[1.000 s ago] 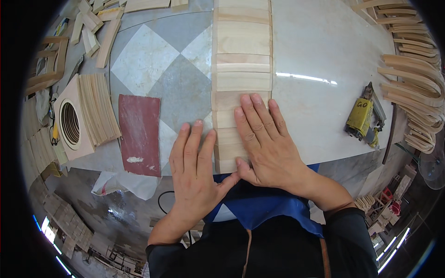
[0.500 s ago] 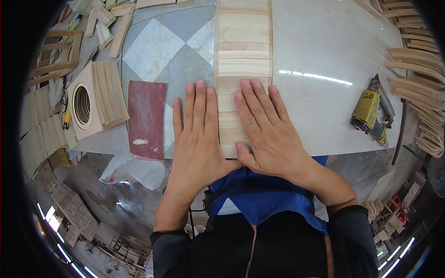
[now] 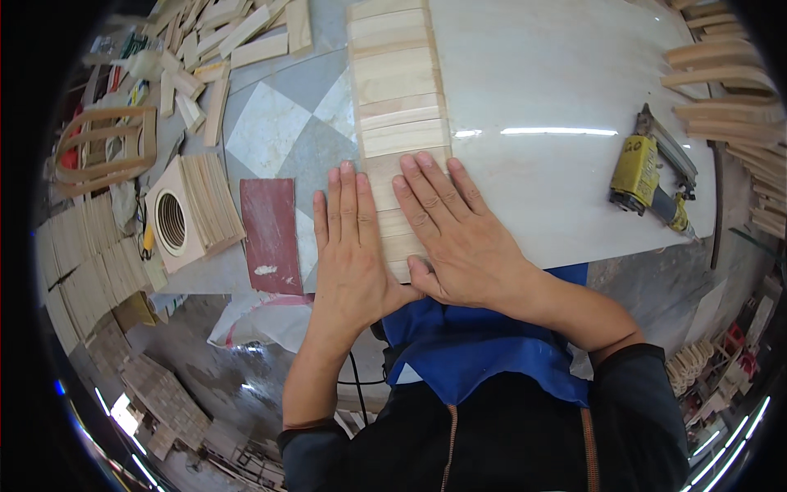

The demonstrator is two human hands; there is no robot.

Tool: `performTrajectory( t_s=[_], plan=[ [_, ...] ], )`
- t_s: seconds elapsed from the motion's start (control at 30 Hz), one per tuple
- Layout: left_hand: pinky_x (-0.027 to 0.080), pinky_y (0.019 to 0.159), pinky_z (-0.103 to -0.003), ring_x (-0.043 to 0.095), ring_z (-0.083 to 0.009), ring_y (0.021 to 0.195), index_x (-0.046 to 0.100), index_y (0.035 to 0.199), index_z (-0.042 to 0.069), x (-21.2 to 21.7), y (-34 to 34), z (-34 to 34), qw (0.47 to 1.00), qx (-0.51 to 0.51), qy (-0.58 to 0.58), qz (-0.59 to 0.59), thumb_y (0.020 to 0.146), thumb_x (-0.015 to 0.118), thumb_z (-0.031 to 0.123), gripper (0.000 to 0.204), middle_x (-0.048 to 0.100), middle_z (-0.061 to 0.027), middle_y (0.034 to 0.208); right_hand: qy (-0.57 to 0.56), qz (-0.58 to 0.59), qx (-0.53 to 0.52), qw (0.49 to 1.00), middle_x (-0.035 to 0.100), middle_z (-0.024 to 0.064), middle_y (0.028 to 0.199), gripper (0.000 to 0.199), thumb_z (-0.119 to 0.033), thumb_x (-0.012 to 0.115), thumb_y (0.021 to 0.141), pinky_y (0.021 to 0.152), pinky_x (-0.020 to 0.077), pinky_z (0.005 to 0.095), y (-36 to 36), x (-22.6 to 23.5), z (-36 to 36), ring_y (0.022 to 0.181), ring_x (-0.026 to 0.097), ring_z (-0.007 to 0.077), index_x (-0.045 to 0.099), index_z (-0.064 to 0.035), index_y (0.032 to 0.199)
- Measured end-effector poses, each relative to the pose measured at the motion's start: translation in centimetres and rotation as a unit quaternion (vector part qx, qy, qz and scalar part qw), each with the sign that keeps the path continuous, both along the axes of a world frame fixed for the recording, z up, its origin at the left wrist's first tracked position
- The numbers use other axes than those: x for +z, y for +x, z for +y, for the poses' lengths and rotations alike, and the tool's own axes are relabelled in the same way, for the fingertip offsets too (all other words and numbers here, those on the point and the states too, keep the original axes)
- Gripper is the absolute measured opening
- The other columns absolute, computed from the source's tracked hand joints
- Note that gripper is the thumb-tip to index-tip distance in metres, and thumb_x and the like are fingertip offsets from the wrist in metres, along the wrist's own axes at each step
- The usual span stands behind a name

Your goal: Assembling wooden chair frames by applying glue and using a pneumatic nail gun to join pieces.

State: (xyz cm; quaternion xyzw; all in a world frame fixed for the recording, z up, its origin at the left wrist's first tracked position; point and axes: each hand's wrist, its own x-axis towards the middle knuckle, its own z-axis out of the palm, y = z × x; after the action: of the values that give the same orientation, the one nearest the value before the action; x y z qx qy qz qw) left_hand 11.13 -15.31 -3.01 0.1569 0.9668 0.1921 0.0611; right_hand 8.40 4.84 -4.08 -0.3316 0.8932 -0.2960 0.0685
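A row of pale wooden slats (image 3: 398, 78) lies edge to edge on the table, running away from me. My left hand (image 3: 352, 258) rests along the row's left edge, fingers stretched forward. Flat across the near slats lies my right hand (image 3: 463, 242), its fingers slanting forward and left. The two thumbs nearly meet at the near end. Neither hand grips anything, and some near slats are hidden under them. Left of my left hand is a red-brown sheet (image 3: 270, 234), like sandpaper, with a white patch.
To the right a yellow nail gun (image 3: 639, 176) lies on the table (image 3: 541, 184). Curved wooden pieces (image 3: 725, 90) are piled at the right edge. On the left stand square boards with round holes (image 3: 209, 201) and a wooden frame (image 3: 123, 148). Loose wood offcuts (image 3: 258, 49) lie far left.
My view has turned and shifted a little, showing more of the offcuts at the far left. Both hands stay flat at the near end of the slat row.
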Motion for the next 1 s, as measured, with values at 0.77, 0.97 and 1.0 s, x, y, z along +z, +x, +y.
performTrajectory(
  t_s=[0.77, 0.97, 1.0],
  plan=[
    [0.016, 0.138, -0.063, 0.021, -0.0522, 0.170, 0.025, 0.170, -0.016, 0.1, 0.8, 0.0, 0.996, -0.037, 0.018, 0.076, 0.075, 0.091, 0.049, 0.133, 0.025, -0.0408, 0.177, -0.016, 0.133, -0.011, 0.991, 0.038, 0.0385, 0.173, 0.078, -0.038, 0.052, 0.109, 0.140, 0.0133, 0.0573, 0.9, -0.6, 0.1, 0.169, 0.026, 0.0476, 0.042, 0.0177, 0.163],
    [0.034, 0.134, -0.052, 0.035, -0.0484, 0.165, 0.027, 0.171, -0.013, 3.0, 0.7, 1.1, 0.990, -0.127, 0.039, 0.046, 0.078, 0.090, 0.033, 0.121, 0.033, -0.0371, 0.176, -0.002, 0.192, -0.007, 0.981, 0.045, 0.0385, 0.169, 0.069, -0.031, 0.048, 0.111, 0.139, 0.0178, 0.0581, 1.1, -0.5, 0.2, 0.165, 0.033, 0.0495, 0.046, 0.0175, 0.160],
    [0.037, 0.132, -0.050, 0.037, -0.0478, 0.164, 0.028, 0.171, -0.012, 3.3, 0.5, 1.2, 0.991, -0.126, 0.042, 0.030, 0.079, 0.090, 0.030, 0.119, 0.034, -0.0365, 0.176, 0.003, 0.197, -0.010, 0.980, 0.046, 0.0384, 0.168, 0.068, -0.029, 0.048, 0.111, 0.139, 0.0185, 0.0579, 1.1, -0.8, 0.3, 0.165, 0.034, 0.0498, 0.046, 0.0173, 0.160]
  ],
)
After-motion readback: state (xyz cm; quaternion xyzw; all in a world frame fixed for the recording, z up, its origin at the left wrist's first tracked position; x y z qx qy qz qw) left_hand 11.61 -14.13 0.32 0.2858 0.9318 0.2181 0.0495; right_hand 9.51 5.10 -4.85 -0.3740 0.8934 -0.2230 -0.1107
